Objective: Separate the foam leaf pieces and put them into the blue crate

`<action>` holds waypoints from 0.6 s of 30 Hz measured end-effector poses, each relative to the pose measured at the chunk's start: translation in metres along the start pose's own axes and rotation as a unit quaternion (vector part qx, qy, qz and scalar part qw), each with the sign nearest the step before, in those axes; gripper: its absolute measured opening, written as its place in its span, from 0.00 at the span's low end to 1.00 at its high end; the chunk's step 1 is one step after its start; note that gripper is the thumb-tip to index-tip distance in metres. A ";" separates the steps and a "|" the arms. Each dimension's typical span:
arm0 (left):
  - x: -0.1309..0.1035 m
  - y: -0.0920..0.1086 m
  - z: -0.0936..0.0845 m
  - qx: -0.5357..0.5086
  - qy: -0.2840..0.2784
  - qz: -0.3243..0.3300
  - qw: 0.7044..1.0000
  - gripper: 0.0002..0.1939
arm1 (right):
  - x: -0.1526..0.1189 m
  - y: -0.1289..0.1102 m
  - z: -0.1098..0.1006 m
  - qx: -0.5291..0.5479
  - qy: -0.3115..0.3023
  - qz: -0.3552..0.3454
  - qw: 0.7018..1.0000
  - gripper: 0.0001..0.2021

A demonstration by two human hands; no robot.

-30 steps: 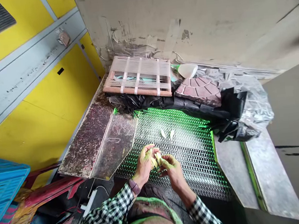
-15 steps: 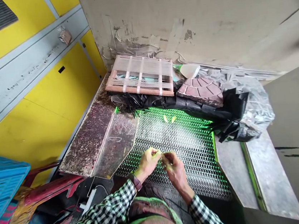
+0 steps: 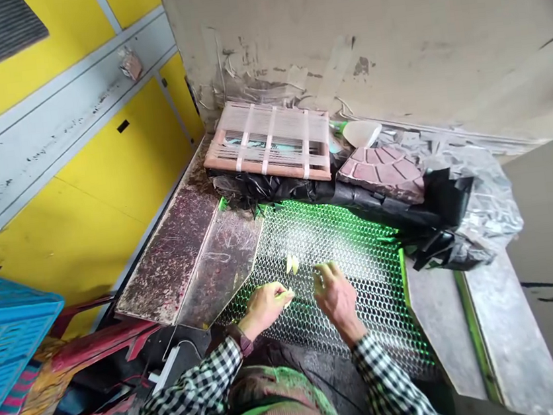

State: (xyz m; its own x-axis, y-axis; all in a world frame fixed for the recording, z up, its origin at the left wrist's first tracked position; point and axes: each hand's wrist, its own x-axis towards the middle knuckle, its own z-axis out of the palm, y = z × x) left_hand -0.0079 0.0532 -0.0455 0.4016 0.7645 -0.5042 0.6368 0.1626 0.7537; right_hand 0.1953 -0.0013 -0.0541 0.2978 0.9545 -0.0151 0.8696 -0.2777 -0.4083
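Note:
My left hand (image 3: 266,305) is over the near part of a metal mesh belt (image 3: 366,290), thumb and fingers pinched together. At its fingertips is a small pale yellow piece (image 3: 289,294), whose kind I cannot make out. My right hand (image 3: 337,297) hovers over the belt to the right, apart from the left one. Its fingers are bent but spread, and nothing shows between them. Two slim pale yellow pieces (image 3: 291,264) lie side by side on the mesh just beyond my hands.
A wooden frame wrapped with clear film (image 3: 266,142) and a pinkish patterned slab (image 3: 383,172) rest on black plastic (image 3: 356,202) across the belt's far end. Stained metal side plates (image 3: 167,260) flank the belt at left. A blue crate (image 3: 15,324) stands at far left.
My hands have moved apart; the right one has shifted right, away from the left fingertips. The two yellow pieces on the mesh are nearer to me and closer together.

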 end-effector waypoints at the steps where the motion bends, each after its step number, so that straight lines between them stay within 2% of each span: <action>1: 0.001 0.004 0.003 0.020 0.021 -0.010 1.000 0.13 | 0.011 -0.011 0.004 -0.004 -0.023 -0.015 1.000 0.15; 3: 0.007 0.013 0.005 0.042 0.080 -0.025 0.996 0.09 | 0.034 -0.029 0.010 -0.018 -0.051 -0.023 0.998 0.12; 5: 0.020 0.022 0.006 0.043 0.116 -0.016 0.992 0.10 | 0.055 -0.041 0.014 -0.034 -0.049 -0.003 0.998 0.10; 9: 0.063 0.040 0.008 0.042 0.125 0.018 0.991 0.14 | 0.087 -0.046 0.019 -0.023 -0.042 0.026 0.998 0.10; 13: 0.100 0.055 0.010 0.051 0.130 0.025 0.990 0.14 | 0.105 -0.041 0.019 -0.002 -0.052 0.062 0.997 0.08; 18: 0.136 0.079 -0.004 0.095 0.145 0.014 0.985 0.13 | 0.120 -0.038 0.019 -0.005 -0.039 0.060 0.997 0.11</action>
State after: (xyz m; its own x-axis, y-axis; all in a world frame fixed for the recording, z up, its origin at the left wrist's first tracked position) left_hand 0.0945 0.1724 -0.0531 0.2347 0.9172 -0.3221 0.7510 0.0393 0.6591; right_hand 0.1910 0.1260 -0.0577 0.3683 0.9199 -0.1343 0.8337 -0.3908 -0.3902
